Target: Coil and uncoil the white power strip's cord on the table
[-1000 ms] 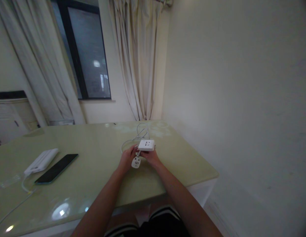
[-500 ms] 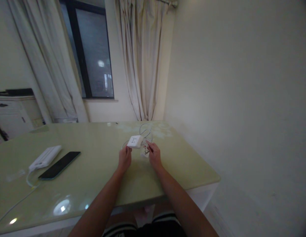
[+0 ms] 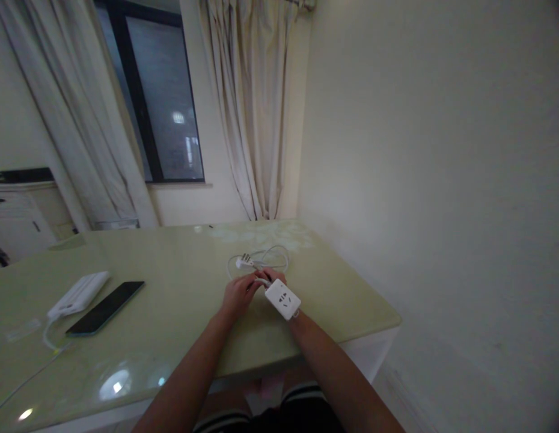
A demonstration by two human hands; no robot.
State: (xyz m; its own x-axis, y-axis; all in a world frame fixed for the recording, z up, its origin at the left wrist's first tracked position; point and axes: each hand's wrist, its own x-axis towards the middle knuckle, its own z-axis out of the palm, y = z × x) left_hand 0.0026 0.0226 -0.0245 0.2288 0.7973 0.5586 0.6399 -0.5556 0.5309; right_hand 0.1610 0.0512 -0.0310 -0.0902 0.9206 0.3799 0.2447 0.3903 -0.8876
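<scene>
A small white extension socket (image 3: 283, 299) lies tilted over my right hand and wrist, its outlet face turned up. My left hand (image 3: 238, 294) is closed, its fingertips on the grey-white cord (image 3: 262, 281) close to where it meets the socket. Right beside it, my right hand (image 3: 276, 275) is closed around the cord too, partly hidden behind the socket. Just beyond the fingers is the white plug (image 3: 244, 261), prongs showing. Loose loops of the cord spread on the table behind both hands.
A white power bank-like block (image 3: 79, 294) with a cable lies on the glossy green table (image 3: 171, 258) at the left, beside a dark phone (image 3: 106, 308). A wall (image 3: 419, 180) runs along the right side. Curtains (image 3: 250, 108) and a window (image 3: 164, 96) stand behind.
The socket has moved from my left hand to over my right wrist and turned. My hands have come together on the cord. The plug now lies beyond them, further left.
</scene>
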